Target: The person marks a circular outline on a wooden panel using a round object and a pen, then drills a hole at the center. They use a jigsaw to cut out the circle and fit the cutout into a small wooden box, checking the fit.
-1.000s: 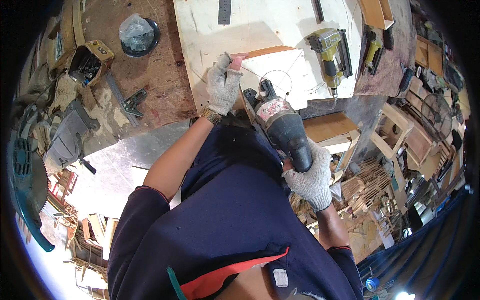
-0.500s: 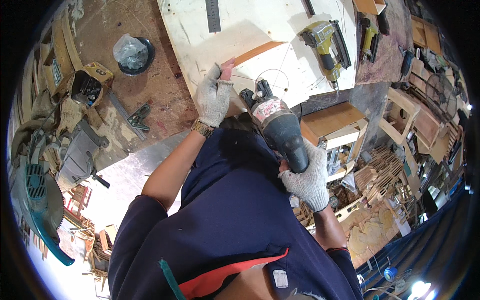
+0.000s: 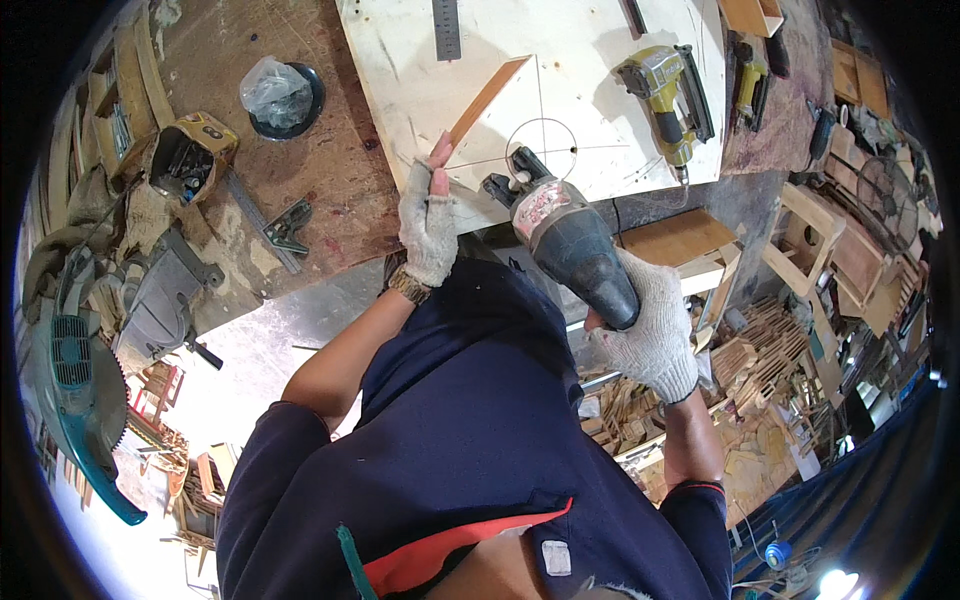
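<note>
My left hand (image 3: pixel 428 225), in a pale knitted glove with bare fingertips, grips the near-left edge of a pale wooden board (image 3: pixel 590 120). The board's brown side edge (image 3: pixel 488 100) shows as a slanting strip. A circle with crossing lines is drawn on its face. My right hand (image 3: pixel 650 325), also gloved, is wrapped round the rear of a dark jigsaw (image 3: pixel 570 250). The jigsaw's two-pronged front reaches over the board's near edge, close to the circle. Its blade cannot be made out.
A green nail gun (image 3: pixel 665 100) lies right of the board, and a metal ruler (image 3: pixel 446 30) beyond it. Leftward on the bench are a plastic bag (image 3: pixel 276 92) in a dark dish, an open box (image 3: pixel 195 155) and a clamp (image 3: pixel 285 225). A mitre saw (image 3: pixel 75 390) stands far left.
The board has turned anticlockwise, its brown edge now slanting more steeply, with my left hand on it. My right hand and the jigsaw's rear have swung slightly right.
</note>
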The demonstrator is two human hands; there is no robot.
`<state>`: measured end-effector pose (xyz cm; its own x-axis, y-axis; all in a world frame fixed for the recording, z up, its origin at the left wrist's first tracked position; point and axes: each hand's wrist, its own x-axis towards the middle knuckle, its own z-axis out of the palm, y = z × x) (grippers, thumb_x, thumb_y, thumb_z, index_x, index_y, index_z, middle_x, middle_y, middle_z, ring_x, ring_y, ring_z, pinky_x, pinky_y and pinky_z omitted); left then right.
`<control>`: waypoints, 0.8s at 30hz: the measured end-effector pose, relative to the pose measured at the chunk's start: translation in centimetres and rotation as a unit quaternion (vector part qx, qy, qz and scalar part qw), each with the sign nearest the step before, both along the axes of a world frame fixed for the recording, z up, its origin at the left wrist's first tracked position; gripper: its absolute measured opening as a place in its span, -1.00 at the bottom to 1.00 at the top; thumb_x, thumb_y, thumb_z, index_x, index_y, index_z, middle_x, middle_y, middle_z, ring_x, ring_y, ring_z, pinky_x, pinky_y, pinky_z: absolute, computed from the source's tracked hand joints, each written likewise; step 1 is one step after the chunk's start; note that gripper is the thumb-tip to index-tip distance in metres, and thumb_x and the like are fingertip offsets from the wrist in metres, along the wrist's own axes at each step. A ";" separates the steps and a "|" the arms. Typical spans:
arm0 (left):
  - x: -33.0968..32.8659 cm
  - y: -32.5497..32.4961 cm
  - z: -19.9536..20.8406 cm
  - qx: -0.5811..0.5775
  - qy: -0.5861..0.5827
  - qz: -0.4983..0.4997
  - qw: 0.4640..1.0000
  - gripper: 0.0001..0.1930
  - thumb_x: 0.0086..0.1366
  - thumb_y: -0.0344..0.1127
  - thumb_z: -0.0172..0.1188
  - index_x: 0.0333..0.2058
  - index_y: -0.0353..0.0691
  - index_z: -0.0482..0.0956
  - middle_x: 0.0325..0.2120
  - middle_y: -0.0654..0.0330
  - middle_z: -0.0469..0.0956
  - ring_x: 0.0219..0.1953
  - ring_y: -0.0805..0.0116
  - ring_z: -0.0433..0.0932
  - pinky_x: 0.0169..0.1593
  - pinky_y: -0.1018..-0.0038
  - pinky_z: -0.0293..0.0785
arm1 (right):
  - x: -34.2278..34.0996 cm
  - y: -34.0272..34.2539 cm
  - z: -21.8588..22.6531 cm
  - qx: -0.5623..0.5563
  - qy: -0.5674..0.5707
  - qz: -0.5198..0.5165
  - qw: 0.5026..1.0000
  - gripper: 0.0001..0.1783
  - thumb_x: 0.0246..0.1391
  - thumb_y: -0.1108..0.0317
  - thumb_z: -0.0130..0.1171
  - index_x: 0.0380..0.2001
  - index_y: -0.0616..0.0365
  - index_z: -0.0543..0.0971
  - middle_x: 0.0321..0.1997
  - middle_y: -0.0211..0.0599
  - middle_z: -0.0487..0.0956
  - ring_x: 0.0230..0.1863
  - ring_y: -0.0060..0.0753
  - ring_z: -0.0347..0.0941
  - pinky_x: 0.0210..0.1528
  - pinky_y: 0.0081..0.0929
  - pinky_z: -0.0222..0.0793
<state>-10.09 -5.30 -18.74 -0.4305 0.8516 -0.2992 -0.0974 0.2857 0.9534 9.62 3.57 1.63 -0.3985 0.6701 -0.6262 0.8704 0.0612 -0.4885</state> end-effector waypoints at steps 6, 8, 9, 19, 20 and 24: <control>-2.9 -1.6 0.0 0.031 0.043 -0.138 0.989 -0.25 0.36 0.00 0.20 0.39 -0.33 0.29 0.34 -0.06 0.40 0.40 0.09 0.34 0.44 0.25 0.19 | -1.4 1.6 1.0 -0.018 -0.010 0.032 0.999 -0.37 -0.35 0.24 0.38 -0.09 0.28 0.60 -0.32 0.15 0.62 -0.21 0.34 0.56 -0.06 -0.03 0.46; -6.8 -0.3 0.3 -0.002 0.138 -0.288 0.947 -0.12 0.22 0.00 0.35 0.41 -0.32 0.25 0.34 -0.11 0.37 0.41 -0.02 0.32 0.42 0.20 0.25 | -1.1 1.4 0.8 -0.028 -0.003 0.027 0.999 -0.37 -0.35 0.24 0.38 -0.08 0.28 0.60 -0.32 0.13 0.63 -0.21 0.32 0.56 -0.04 -0.03 0.46; -8.4 1.2 0.8 0.033 0.203 -0.331 0.921 -0.01 0.09 0.00 0.46 0.42 -0.26 0.24 0.35 -0.13 0.34 0.40 -0.08 0.31 0.40 0.17 0.29 | -1.0 1.3 0.8 -0.033 -0.001 0.024 0.999 -0.37 -0.35 0.24 0.37 -0.08 0.28 0.60 -0.32 0.12 0.63 -0.20 0.32 0.56 -0.04 -0.03 0.46; -10.4 15.9 2.6 0.240 0.403 -0.660 0.587 0.66 -0.74 0.28 0.61 0.54 0.13 0.02 0.57 -0.06 -0.19 0.60 -0.05 -0.20 0.58 0.01 -0.13 | -0.6 1.3 0.2 -0.029 0.012 0.020 0.999 -0.50 -0.34 0.36 0.32 -0.18 0.27 0.61 -0.43 0.01 0.64 -0.32 0.13 0.63 -0.16 -0.19 0.50; -10.4 16.2 2.8 0.232 0.412 -0.665 0.578 0.67 -0.75 0.30 0.61 0.54 0.15 0.01 0.57 -0.06 -0.20 0.60 -0.06 -0.22 0.58 -0.01 -0.15 | -0.7 1.5 0.3 -0.047 0.007 0.015 0.999 -0.44 -0.33 0.30 0.35 -0.12 0.27 0.60 -0.37 0.08 0.64 -0.23 0.21 0.61 -0.09 -0.11 0.49; -10.4 17.0 3.1 0.250 0.431 -0.662 0.560 0.66 -0.73 0.36 0.61 0.54 0.15 0.02 0.57 -0.06 -0.19 0.60 -0.07 -0.20 0.56 -0.04 -0.12 | -0.6 1.4 0.1 -0.054 0.002 0.013 0.998 -0.38 -0.32 0.25 0.38 -0.07 0.28 0.60 -0.32 0.15 0.64 -0.16 0.28 0.61 -0.01 -0.04 0.49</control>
<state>-20.52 11.65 -15.63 0.8762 0.4795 -0.0491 0.4426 -0.7602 0.4756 8.98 4.96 1.75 -0.4186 0.5878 -0.6923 0.8668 0.0311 -0.4977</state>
